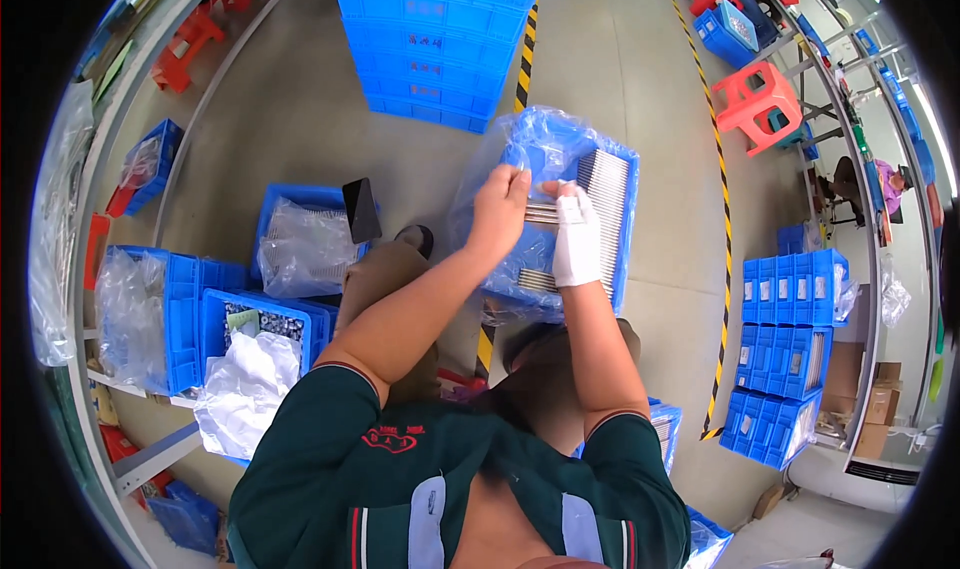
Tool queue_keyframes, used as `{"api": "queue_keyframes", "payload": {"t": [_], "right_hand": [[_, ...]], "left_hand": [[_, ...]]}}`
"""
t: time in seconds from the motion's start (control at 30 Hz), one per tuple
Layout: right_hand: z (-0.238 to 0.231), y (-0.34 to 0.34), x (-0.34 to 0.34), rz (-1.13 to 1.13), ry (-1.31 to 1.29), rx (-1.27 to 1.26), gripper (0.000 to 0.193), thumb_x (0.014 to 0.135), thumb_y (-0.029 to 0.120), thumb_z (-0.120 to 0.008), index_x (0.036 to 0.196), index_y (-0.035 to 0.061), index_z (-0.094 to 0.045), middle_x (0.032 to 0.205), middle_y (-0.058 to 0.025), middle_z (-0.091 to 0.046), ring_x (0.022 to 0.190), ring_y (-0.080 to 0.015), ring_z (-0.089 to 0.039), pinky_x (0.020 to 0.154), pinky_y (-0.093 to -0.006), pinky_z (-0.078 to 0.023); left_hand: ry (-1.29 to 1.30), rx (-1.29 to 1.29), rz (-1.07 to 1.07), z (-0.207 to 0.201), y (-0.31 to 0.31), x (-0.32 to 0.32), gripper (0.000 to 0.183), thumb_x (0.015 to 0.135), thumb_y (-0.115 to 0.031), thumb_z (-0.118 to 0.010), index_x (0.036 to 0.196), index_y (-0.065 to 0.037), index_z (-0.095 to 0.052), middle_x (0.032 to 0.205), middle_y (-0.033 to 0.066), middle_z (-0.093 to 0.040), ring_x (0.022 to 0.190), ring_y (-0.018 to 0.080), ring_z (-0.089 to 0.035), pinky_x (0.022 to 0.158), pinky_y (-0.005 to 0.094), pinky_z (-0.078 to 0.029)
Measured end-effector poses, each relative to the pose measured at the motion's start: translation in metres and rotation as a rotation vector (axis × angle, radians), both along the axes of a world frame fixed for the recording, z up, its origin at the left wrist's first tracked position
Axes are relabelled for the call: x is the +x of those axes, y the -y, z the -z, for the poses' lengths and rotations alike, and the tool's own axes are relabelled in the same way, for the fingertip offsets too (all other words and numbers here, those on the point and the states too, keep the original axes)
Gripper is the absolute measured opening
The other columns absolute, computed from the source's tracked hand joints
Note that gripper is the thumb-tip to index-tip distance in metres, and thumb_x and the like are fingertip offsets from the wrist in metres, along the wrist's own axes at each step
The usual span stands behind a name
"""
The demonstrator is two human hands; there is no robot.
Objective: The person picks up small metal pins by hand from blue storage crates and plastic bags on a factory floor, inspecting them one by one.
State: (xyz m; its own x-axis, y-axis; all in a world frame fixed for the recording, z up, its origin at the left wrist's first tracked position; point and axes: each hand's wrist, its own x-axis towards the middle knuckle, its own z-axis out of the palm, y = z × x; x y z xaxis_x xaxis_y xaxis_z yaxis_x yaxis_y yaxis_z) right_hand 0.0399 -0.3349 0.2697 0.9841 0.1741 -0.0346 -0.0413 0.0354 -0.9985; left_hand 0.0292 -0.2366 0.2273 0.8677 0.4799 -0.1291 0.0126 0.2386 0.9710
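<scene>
A blue bin [630,199] lined with clear plastic film [478,184] sits in front of me. Thin silvery metal rods [604,181] stand in a tight row along its right side, and a smaller group of rods [537,280] lies at its near end. Over the bin, my bare left hand [499,211] is closed, its fingertips pinched; what they hold is too small to make out. My right hand [577,237], in a white glove, has its fingers curled close by on the right. A few metal rods [541,213] show between both hands, partly hidden by the glove.
Stacked blue crates [430,44] rise beyond the bin. On my left, a black phone [361,210] rests on a bin with film-covered parts [308,241], near a bin of small parts [280,325] and crumpled white plastic [245,394]. Crates [785,354] and a red stool [757,107] stand right.
</scene>
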Motion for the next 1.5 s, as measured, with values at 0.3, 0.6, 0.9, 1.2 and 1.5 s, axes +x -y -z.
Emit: {"api": "queue_keyframes", "payload": {"t": [0.3,0.6,0.9,1.2,1.5], "right_hand": [[-0.005,0.031,-0.013,-0.907,-0.642,0.174,0.03,0.083,0.029,-0.057,0.095,0.0017,-0.052,0.075,-0.0099,-0.059,0.055,-0.0134,-0.053,0.046,-0.0222,-0.042],[0.005,0.027,-0.017,-0.548,-0.622,0.312,0.026,0.089,0.028,-0.048,0.092,0.0028,-0.052,0.061,0.0007,-0.045,0.045,-0.005,-0.031,0.038,-0.0181,-0.022],[-0.014,0.029,-0.009,-0.293,-0.405,0.203,0.017,0.086,0.019,-0.053,0.085,0.0034,-0.057,0.059,-0.001,-0.051,0.044,-0.0051,-0.037,0.04,-0.0181,-0.026],[-0.014,0.022,-0.012,-0.117,0.078,-0.315,0.016,0.084,0.018,-0.055,0.078,0.0024,-0.057,0.057,-0.0004,-0.052,0.053,-0.0067,-0.044,0.051,-0.0221,-0.037],[-0.018,0.024,-0.013,-0.07,0.277,-0.52,0.013,0.08,0.015,-0.059,0.083,0.0025,-0.057,0.06,-0.0078,-0.055,0.051,-0.0128,-0.049,0.051,-0.0265,-0.041]], "left_hand": [[0.18,0.567,0.493,-0.05,-0.022,-0.022,0.013,0.086,-0.016,-0.051,0.088,-0.004,-0.049,0.067,0.0127,-0.052,0.057,0.0213,-0.049,0.056,0.031,-0.041],[0.027,0.347,0.171,-0.034,-0.043,-0.009,0.015,0.09,-0.016,-0.043,0.085,-0.004,-0.048,0.062,0.0047,-0.051,0.047,0.0089,-0.044,0.044,0.0232,-0.034],[-0.015,-0.331,0.427,-0.039,-0.036,-0.023,0.021,0.091,-0.025,-0.042,0.083,-0.006,-0.046,0.063,0.0041,-0.049,0.046,0.007,-0.035,0.042,0.0205,-0.028],[0.062,-0.48,0.54,-0.036,-0.034,-0.025,0.018,0.089,-0.024,-0.048,0.086,-0.006,-0.05,0.066,0.0023,-0.049,0.053,0.0088,-0.04,0.05,0.022,-0.034],[0.07,-0.087,0.526,-0.041,-0.042,-0.028,0.014,0.084,-0.017,-0.057,0.081,-0.003,-0.056,0.066,0.0041,-0.055,0.052,0.0078,-0.048,0.048,0.0201,-0.039]]}}
